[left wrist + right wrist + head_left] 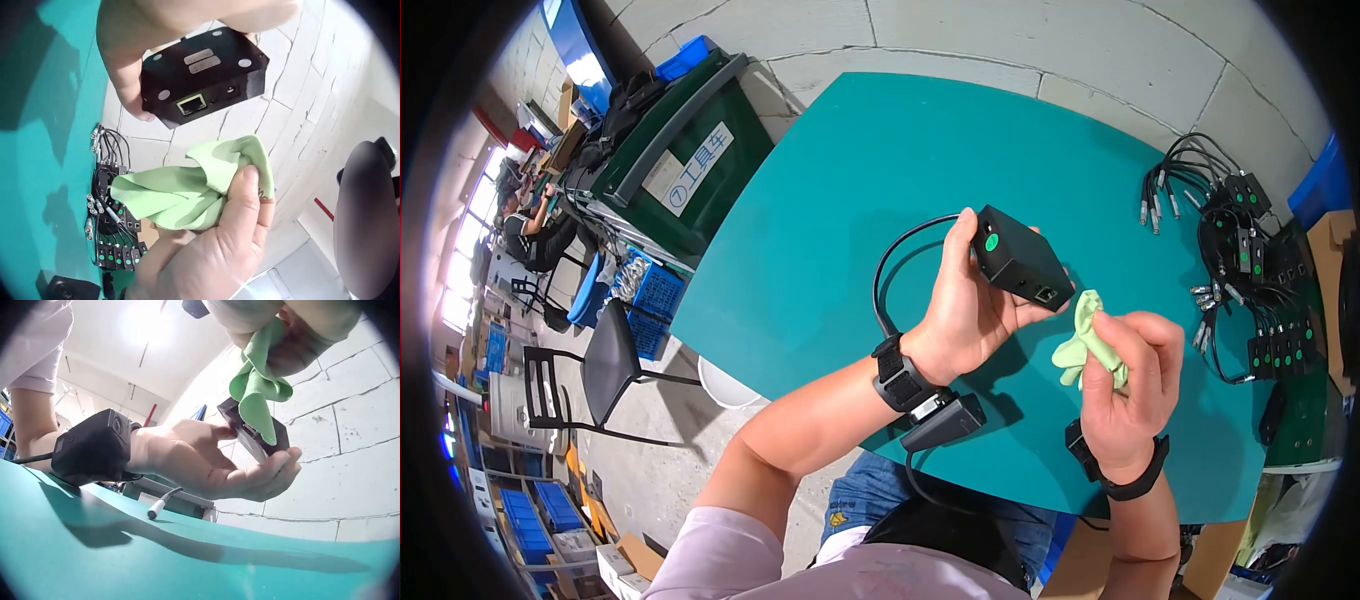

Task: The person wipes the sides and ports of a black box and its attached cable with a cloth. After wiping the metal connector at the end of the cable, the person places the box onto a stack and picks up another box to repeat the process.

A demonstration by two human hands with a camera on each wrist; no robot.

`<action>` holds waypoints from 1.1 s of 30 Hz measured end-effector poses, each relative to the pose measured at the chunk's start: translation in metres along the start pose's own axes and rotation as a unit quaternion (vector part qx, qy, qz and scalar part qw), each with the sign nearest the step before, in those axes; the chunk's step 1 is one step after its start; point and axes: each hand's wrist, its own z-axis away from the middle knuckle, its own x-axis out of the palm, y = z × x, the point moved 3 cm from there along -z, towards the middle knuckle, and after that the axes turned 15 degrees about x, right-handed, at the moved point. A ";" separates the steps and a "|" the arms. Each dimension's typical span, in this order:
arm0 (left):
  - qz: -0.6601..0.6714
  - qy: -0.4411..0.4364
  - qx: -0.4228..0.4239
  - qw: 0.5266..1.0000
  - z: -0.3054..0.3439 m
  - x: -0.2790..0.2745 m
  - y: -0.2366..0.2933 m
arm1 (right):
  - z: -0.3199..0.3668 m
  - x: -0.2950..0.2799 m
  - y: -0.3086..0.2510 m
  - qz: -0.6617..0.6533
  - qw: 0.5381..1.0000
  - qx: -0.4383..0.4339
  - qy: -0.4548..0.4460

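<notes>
My left hand [968, 315] grips a small black box [1022, 262] above the table, thumb along one side and fingers beneath. A round green sticker marks its top, and a network port faces my right hand. In the left wrist view the underside of the box [203, 65] shows pale labels and round spots at its corners. A black cable loops from behind the box past my left wrist. My right hand [1135, 385] pinches a bunched light green cloth [1090, 345] just beside the port end. From the right wrist, the cloth [257, 394] overlaps the box.
The green table [880, 150] meets a white block wall [960, 40]. Several similar black boxes with cables [1250, 270] lie along its right side. A dark green tool cart [690, 160] stands left, near a black chair [610, 365]. Another person [545, 235] sits far left.
</notes>
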 end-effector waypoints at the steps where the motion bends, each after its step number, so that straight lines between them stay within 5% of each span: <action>1: 0.000 -0.008 -0.004 1.000 0.000 0.000 0.000 | 0.000 0.000 0.000 0.000 1.000 0.000 0.000; 15: 0.006 -0.027 -0.017 0.999 0.001 0.002 -0.003 | 0.000 0.003 0.001 0.008 1.000 -0.011 -0.002; 26: -0.148 0.028 0.031 0.988 0.006 0.001 -0.002 | -0.001 0.003 0.001 0.016 1.000 -0.012 -0.004; 33: -0.202 -0.051 0.019 0.978 0.010 0.004 -0.004 | -0.002 0.002 0.004 0.031 0.999 -0.003 0.023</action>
